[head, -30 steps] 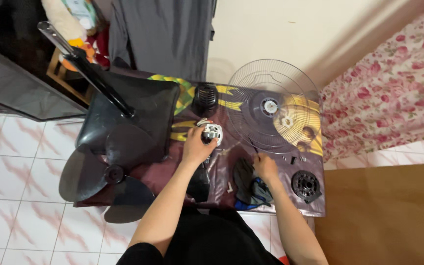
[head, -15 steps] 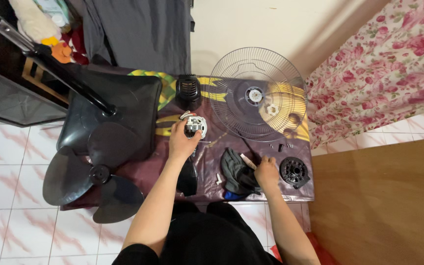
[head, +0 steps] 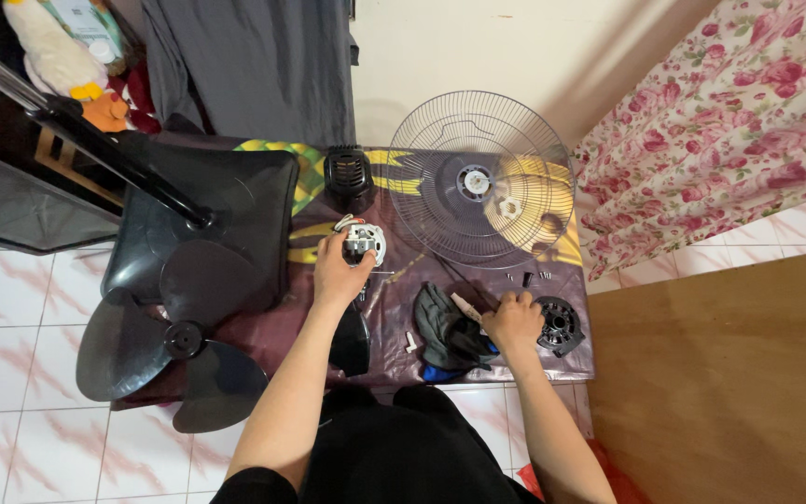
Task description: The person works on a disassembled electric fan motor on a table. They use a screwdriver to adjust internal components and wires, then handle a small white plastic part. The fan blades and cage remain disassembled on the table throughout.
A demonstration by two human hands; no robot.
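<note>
Centre frame, the left hand (head: 336, 271) curls its fingers around the fan motor (head: 364, 241), steadying it on the mat (head: 263, 327). Lower right, the right hand (head: 513, 322) seems to pinch a pale screwdriver (head: 466, 307) beside the dark cloth (head: 445, 331)

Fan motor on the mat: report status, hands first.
Left hand gripping the small silver-and-white fan motor on the mat. Right hand on a slim light-handled tool beside the dark crumpled cloth. Round wire fan guard lies apart, nothing blocking.
</note>
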